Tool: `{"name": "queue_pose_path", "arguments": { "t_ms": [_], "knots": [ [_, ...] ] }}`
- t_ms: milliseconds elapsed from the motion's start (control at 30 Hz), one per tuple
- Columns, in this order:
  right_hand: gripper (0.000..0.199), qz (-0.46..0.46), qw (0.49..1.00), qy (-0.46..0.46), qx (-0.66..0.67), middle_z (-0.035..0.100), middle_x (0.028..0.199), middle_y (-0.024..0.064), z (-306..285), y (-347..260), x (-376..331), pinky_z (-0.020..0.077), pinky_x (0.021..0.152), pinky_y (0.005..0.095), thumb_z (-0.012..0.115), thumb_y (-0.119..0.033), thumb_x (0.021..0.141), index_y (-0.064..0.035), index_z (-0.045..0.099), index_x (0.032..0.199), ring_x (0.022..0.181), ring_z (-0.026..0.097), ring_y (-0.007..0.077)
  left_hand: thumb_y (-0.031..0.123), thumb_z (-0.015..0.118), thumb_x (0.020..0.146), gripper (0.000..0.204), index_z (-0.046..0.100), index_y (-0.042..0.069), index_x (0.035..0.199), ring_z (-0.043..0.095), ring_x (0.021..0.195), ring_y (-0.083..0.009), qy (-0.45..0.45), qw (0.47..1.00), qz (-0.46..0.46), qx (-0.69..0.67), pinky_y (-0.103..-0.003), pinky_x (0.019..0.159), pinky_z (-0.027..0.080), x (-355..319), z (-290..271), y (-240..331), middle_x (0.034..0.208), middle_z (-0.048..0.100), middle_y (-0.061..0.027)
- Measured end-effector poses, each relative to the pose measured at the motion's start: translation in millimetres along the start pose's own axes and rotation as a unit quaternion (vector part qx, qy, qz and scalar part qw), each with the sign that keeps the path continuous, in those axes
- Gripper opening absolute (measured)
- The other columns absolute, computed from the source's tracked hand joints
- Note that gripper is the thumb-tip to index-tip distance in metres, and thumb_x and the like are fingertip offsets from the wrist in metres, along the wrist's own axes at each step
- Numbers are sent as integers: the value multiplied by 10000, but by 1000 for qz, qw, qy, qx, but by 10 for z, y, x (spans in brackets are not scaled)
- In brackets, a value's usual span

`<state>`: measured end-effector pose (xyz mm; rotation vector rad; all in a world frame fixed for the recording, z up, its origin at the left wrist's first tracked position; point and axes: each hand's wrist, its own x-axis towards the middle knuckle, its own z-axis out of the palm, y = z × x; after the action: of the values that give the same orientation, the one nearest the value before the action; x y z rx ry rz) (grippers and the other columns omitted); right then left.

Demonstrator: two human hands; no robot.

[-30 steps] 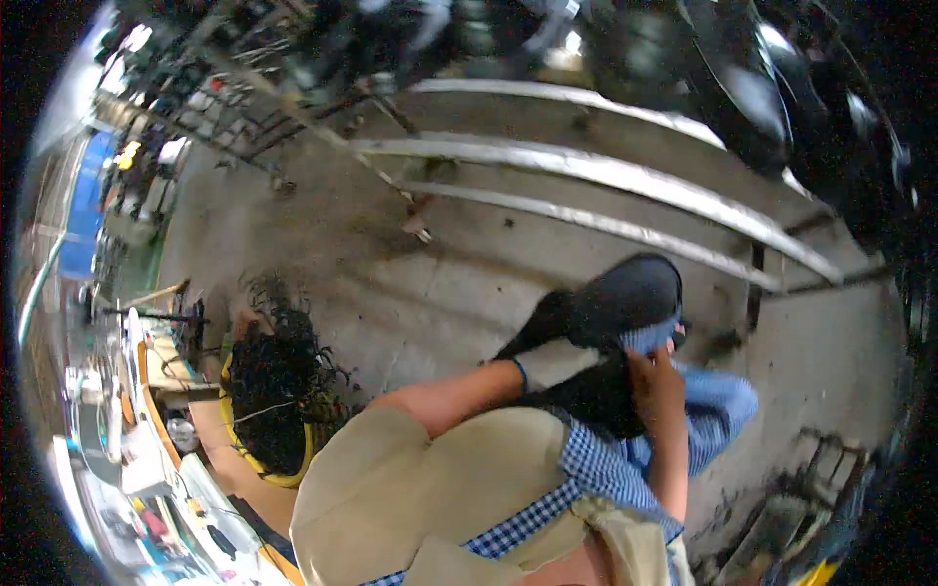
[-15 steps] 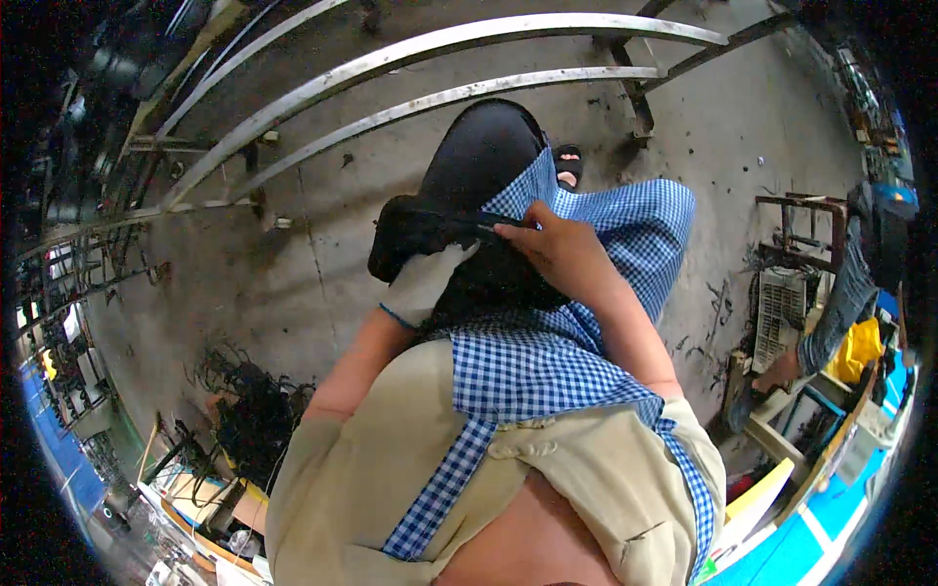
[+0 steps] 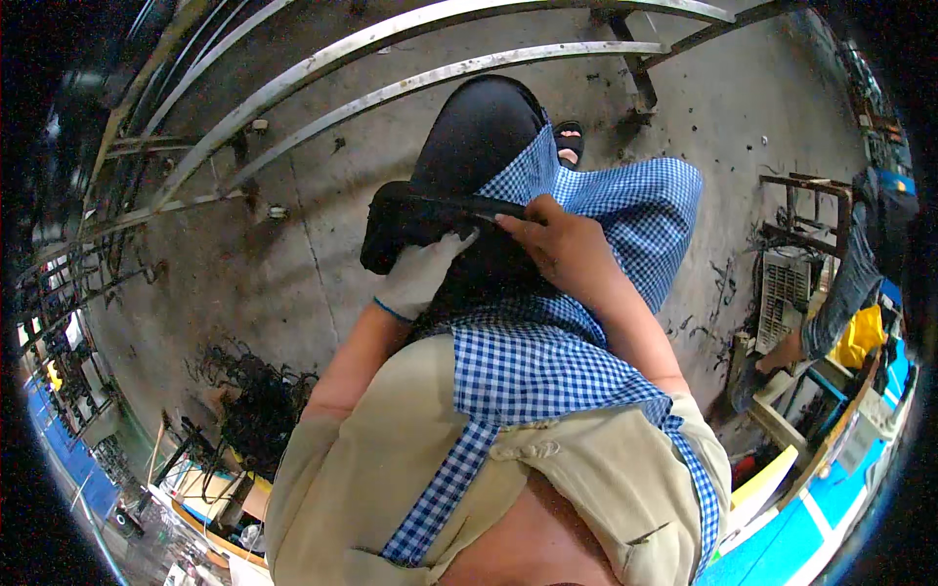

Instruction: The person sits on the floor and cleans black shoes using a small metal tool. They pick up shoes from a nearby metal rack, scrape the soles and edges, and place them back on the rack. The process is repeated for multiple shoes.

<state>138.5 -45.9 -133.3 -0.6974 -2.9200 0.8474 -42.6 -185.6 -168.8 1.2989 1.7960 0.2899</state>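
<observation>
Across my lap lies a dark black item [image 3: 396, 220], soft-looking like folded cloth, with a raised band along its far edge; its exact kind does not show. My left hand [image 3: 422, 276], in a pale glove with a blue cuff, is closed on its near side, some fingers hidden in the black folds. My bare right hand [image 3: 567, 244] pinches the right end of the band between thumb and fingers. The two hands are a short way apart. Beneath them are my black-clad knee [image 3: 484, 132] and a blue-and-white checked apron [image 3: 635, 210].
A long metal rail frame [image 3: 391, 34] spans the far side beyond my knees. To the left, a tangled heap of black strips [image 3: 259, 405] lies on the floor. At the right, another person's leg [image 3: 831, 303] is near a metal stool frame [image 3: 821, 186] and a grey plastic crate [image 3: 782, 288].
The whole view has shifted slightly. My left hand's thumb and fingers show more plainly against the black item, and the band lies straighter. My right hand keeps its pinch.
</observation>
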Motion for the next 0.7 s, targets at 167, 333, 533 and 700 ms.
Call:
{"name": "queue_pose_path", "arguments": {
  "t_ms": [167, 333, 533, 700],
  "knots": [
    [346, 17, 999, 8, -28, 555, 897, 86, -10, -47, -5, 515, 563, 370, 603, -104, 820, -218, 648, 1144, 653, 616, 270, 292, 409, 976, 365, 582, 81, 1219, 565, 1099, -285, 44, 994, -14, -98, -364, 967, 411, 9, 16, 29, 1241, 578, -135],
    [320, 15, 996, -29, -83, 569, 919, 80, -83, -42, 37, 521, 571, 366, 566, -129, 849, -216, 649, 1146, 656, 623, 267, 336, 462, 956, 376, 605, 69, 1180, 564, 1101, -278, 50, 988, -36, -141, -356, 954, 412, 1, -30, 102, 1214, 596, -129],
    [303, -10, 998, -35, -59, 578, 947, 68, -108, 49, 34, 521, 574, 363, 539, -130, 870, -223, 652, 1136, 642, 624, 271, 352, 443, 951, 387, 602, 99, 1197, 550, 1131, -279, 51, 979, -58, -187, -358, 962, 400, 3, -2, 66, 1209, 601, -132],
    [328, 36, 994, -5, -99, 570, 929, 67, -49, -11, 59, 515, 561, 354, 576, -109, 841, -235, 653, 1134, 634, 619, 263, 353, 377, 961, 408, 590, 124, 1223, 526, 1176, -286, 16, 978, -98, -185, -364, 996, 381, 39, -9, 49, 1268, 566, -125]
  ]
}}
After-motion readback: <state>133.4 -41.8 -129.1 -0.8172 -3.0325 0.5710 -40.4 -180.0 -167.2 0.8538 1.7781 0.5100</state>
